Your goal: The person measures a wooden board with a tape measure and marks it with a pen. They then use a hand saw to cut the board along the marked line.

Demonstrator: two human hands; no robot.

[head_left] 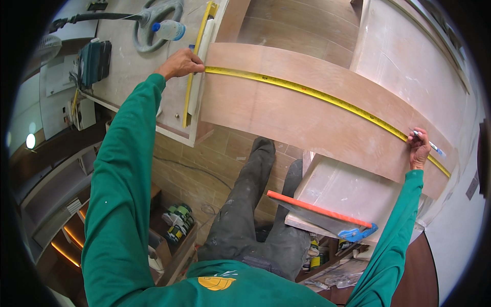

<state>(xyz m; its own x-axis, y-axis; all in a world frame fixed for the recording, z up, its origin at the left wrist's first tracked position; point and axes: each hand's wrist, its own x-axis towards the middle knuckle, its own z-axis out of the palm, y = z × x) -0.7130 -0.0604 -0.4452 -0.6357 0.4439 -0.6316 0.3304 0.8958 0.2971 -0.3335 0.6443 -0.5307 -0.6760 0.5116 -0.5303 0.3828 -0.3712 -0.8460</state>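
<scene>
A long, pale wooden board point(240, 102) lies across the scene from left to right. Along its length stretches a yellow tape measure blade point(307, 90). At the board's left end, my left hand point(181, 64) is closed, its fingertips pinching the end of the blade. Toward the right end, my right hand point(419, 148) grips a white and blue marker point(437, 149) and rests against the blade. Past that hand the blade runs on to the board's right edge.
A handsaw point(322, 212) with an orange edge strip and blue handle lies near my right forearm. On the left worktop point(125, 77) are a yellow level point(187, 102), a water bottle point(170, 30) and a grey hose point(140, 38). Below sits a box of bottles point(179, 222).
</scene>
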